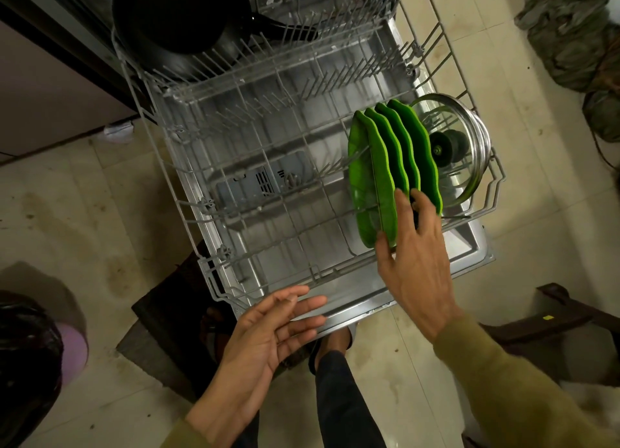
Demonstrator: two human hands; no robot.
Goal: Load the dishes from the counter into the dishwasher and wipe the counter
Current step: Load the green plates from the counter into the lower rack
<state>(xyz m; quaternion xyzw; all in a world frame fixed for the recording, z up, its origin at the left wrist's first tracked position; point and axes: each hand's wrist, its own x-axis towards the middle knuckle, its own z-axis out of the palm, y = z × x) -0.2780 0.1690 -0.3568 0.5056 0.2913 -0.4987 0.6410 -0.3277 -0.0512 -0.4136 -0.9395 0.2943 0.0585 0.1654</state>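
The dishwasher's lower rack (235, 165), a grey wire basket with rows of thin upright tines, sits pulled out over the open steel door (469, 246), and most of its slots are bare. At the far left corner leans a black frying pan (177, 21), matte and round, its handle lying across the tines. At the right end a glass lid (469, 165) with a steel rim and dark knob stands on edge against the rack's side. Just beside it, four green plates (385, 165), glossy plastic with wavy leaf-like rims, stand upright in adjoining slots. The right hand (416, 256) reaches in from the near side, its grip on the near edges of the plates: thumb against the outer one, fingers spread over the rims of the others, seemingly settling them rather than lifting. The left hand (268, 330) hovers released, palm up and fingers straight, over the door's near edge, holding nothing. The risk, as I judge it, lies in those smooth, light plates: nudged sideways, they could slip off a tine, lean into each other and knock the glass lid, which is only propped. The desk is out of view, so what is left to load cannot be told.
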